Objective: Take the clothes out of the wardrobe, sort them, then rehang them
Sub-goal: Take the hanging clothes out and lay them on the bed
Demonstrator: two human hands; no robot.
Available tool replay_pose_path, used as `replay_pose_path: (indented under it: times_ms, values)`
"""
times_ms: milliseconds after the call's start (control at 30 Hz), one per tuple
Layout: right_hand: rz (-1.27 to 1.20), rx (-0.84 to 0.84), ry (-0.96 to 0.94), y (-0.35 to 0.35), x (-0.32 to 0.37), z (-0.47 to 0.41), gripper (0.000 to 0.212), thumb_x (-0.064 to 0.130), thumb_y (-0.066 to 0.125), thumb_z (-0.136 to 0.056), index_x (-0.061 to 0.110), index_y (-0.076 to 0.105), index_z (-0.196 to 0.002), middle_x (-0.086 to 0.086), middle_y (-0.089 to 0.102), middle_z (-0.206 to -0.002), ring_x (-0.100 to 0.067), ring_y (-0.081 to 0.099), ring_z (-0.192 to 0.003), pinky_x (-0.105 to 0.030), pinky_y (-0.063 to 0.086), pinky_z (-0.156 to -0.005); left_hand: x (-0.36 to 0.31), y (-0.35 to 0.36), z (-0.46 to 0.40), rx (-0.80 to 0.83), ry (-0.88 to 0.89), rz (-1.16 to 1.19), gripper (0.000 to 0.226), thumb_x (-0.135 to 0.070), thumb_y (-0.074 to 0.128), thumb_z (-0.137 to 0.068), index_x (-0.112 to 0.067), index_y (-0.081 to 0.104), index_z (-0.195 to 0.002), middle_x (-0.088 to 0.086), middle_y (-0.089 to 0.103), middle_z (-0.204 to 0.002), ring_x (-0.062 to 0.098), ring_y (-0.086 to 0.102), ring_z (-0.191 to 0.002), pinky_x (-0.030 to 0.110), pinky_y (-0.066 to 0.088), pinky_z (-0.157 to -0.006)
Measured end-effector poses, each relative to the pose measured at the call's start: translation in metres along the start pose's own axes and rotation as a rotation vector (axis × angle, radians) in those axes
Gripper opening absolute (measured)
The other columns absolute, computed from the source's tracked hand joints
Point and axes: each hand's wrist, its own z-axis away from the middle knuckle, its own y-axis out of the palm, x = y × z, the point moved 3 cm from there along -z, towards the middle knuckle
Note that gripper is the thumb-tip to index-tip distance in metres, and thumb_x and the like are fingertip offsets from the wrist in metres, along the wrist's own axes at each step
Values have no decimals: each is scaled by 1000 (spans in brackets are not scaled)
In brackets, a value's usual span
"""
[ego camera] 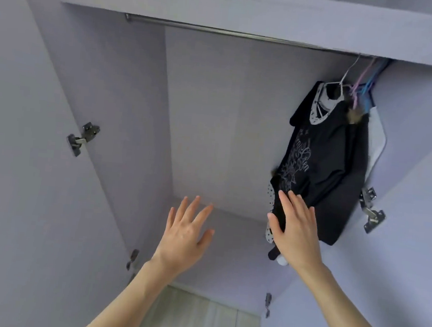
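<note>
Head view: removal step barely begun. Right hand [295, 231] flat, fingers straight, against black top [324, 173]; left hand [187, 231] spread, empty. Next, probably: lift white hanger [346, 75] off rail [222, 30].

Looked up into an open wardrobe [214, 110]. Saw a metal rail [222, 30] on top, dark clothes [324, 173] bunched on hangers [360, 79] at its right end. Right hand [295, 231], fingers straight, touched a black printed shirt [315, 157]. Left hand [187, 234] spread, touching nothing.
</note>
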Motion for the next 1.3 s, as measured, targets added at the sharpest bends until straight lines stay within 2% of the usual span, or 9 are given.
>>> replay_pose_path:
  times_ms: [133, 333, 500, 633, 733, 900, 1033, 1200, 1300]
  values:
    - [-19, -87, 36, -16, -25, -58, 51, 25, 55, -92, 9, 42, -138, -14, 39, -144, -30, 29, -138, -48, 17, -112, -37, 7, -71, 23, 95, -40, 53, -41, 32, -98, -30, 16, -147, 0, 3, -157, 23, -8, -144, 40, -3, -115]
    - [-37, -344, 53, -51, -64, -125, 41, 10, 56, -91, 2, 51, -130, -20, 46, -136, -36, 40, -128, -48, 34, -107, -90, 27, -160, 39, 203, 15, 52, -35, 34, -99, -31, 15, -147, -1, 6, -157, 21, -7, -144, 41, 1, -116]
    - [-140, -151, 235, -66, -83, -173, 49, 20, 39, -99, 9, 27, -145, -10, 28, -150, -24, 30, -136, -30, 28, -107, -136, 50, -207, 127, 316, 101, 52, -38, 32, -99, -27, 16, -148, 0, 9, -157, 21, -1, -144, 42, 6, -117]
    - [-248, -85, 364, -76, -92, -206, 49, 18, 40, -99, 10, 26, -145, -14, 45, -139, -27, 43, -127, -32, 35, -102, -173, 70, -241, 259, 409, 252, 60, -38, 34, -98, -22, 8, -149, 2, 7, -157, 20, 4, -144, 41, 9, -117]
    - [-245, -82, 430, -83, -99, -227, 43, 20, 44, -98, 11, 40, -140, -14, 58, -126, -28, 51, -119, -30, 39, -96, -190, 78, -256, 313, 492, 330, 64, -36, 36, -97, -17, 4, -149, 5, 7, -157, 18, 5, -144, 38, 9, -118]
    - [-126, -50, 465, -85, -103, -254, 38, 25, 47, -97, 11, 50, -132, -14, 60, -123, -31, 53, -115, -35, 44, -91, -192, 83, -265, 391, 586, 331, 62, -32, 37, -99, -24, 0, -149, 0, 0, -157, 13, -1, -144, 38, 6, -118]
    - [-67, -49, 492, -84, -105, -263, 30, 10, 44, -94, 9, 52, -123, -6, 62, -117, -26, 56, -108, -32, 43, -80, -173, 73, -274, 377, 657, 246, 56, -32, 37, -100, -27, 9, -149, -2, 1, -157, 12, -2, -144, 35, 4, -118]
    - [-49, -145, 590, -74, -103, -270, 35, 13, 43, -94, 9, 43, -129, -12, 54, -122, -32, 56, -104, -32, 39, -70, -138, 57, -292, 315, 597, 125, 53, -35, 34, -100, -29, 12, -148, -4, 1, -157, 11, -3, -143, 33, 4, -118]
    - [-15, -279, 531, -74, -101, -268, 30, 23, 38, -98, 7, 50, -120, -14, 58, -113, -32, 59, -96, -31, 37, -65, -121, 46, -302, 289, 547, 85, 52, -36, 32, -100, -29, 13, -148, -2, 3, -157, 12, -2, -144, 35, 5, -118]
